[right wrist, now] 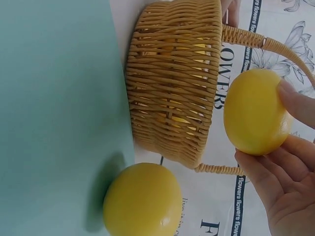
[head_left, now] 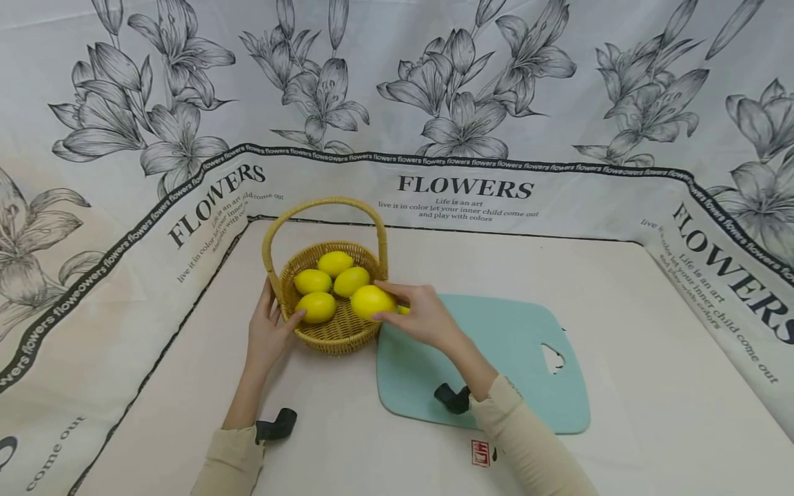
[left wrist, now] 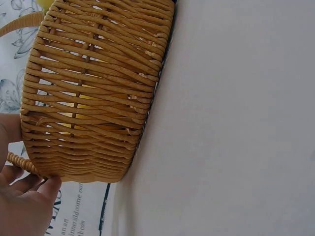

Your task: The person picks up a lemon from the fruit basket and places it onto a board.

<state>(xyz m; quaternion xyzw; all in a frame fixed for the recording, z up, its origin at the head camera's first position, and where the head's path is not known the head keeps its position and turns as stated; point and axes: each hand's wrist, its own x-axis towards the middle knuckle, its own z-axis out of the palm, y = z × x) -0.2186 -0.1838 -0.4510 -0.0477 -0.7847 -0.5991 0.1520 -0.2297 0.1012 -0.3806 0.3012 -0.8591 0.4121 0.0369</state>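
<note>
My left hand (head_left: 268, 337) grips the near left side of a wicker basket (head_left: 333, 346), thumb at the rim and fingers on the outer side near the handle's foot. In the left wrist view, fingertips rest against the woven wall (left wrist: 91, 98). Several yellow lemons lie inside, one lemon (head_left: 317, 307) close to my left thumb. My right hand (head_left: 424, 318) holds another lemon (right wrist: 257, 112) between thumb and fingers, over the basket's right rim in the head view. A further lemon (right wrist: 142, 201) sits on the board, mostly hidden behind my right hand in the head view.
A light-blue cutting board (head_left: 484, 344) with a handle hole lies right of the basket. The arched basket handle (head_left: 329, 201) stands upright. Flower-printed cloth (head_left: 459, 193) rises behind and at both sides of the pale tabletop (head_left: 347, 427).
</note>
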